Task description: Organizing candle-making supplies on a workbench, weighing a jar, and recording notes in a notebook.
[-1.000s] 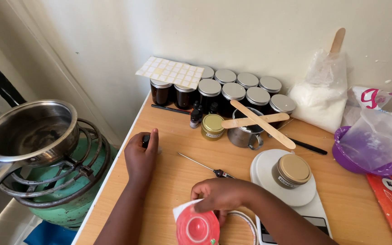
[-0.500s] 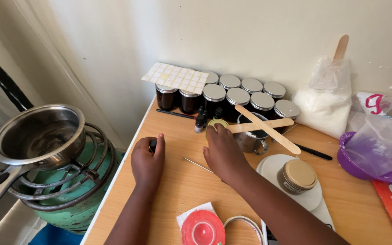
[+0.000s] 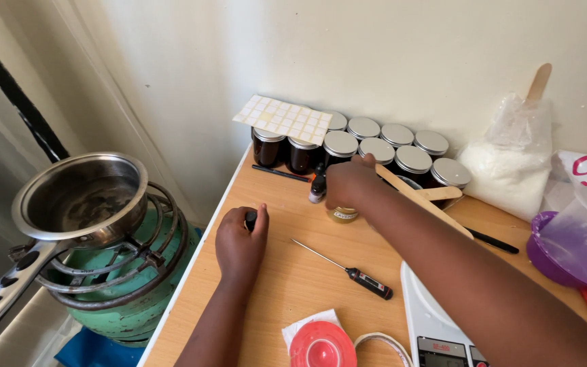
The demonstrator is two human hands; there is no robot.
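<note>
Two hands: both on the desk [image 3: 287, 272].
Label sheet: white grid of yellowish stickers [image 3: 283, 118], lying across dark jars [image 3: 375, 146] beyond the right hand.
Small jar: yellow-labelled [image 3: 342, 215], under the right hand.
Right hand [image 3: 348, 183]: palm down, closed over the small jar.
Left hand [image 3: 239, 239]: flat, fingers curled on a small dark object [image 3: 250, 219].
Plastic bag: white powder [image 3: 511, 166], far right.

Right hand [image 3: 349, 182] now off the red-lidded round [image 3: 322, 345] near the table's front edge, stretched forward past the probe thermometer [image 3: 348, 268] and closed over the small gold-lidded jar [image 3: 342, 213] just before the row of dark jars [image 3: 365, 146]. Gold lid now hidden beneath the fingers.
</note>
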